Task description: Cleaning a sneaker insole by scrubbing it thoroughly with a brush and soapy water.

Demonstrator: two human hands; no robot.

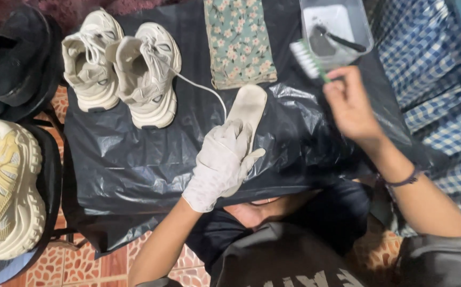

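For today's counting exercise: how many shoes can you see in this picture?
4, perhaps more hidden: two cream sneakers side by side on the black plastic sheet, a yellowish sneaker at lower left, and a black shoe at upper left.

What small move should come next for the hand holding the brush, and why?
Probably bring the brush down onto the insole. The right hand holds it raised beside the clear tub, while the gloved left hand pins the insole flat on the black plastic sheet.
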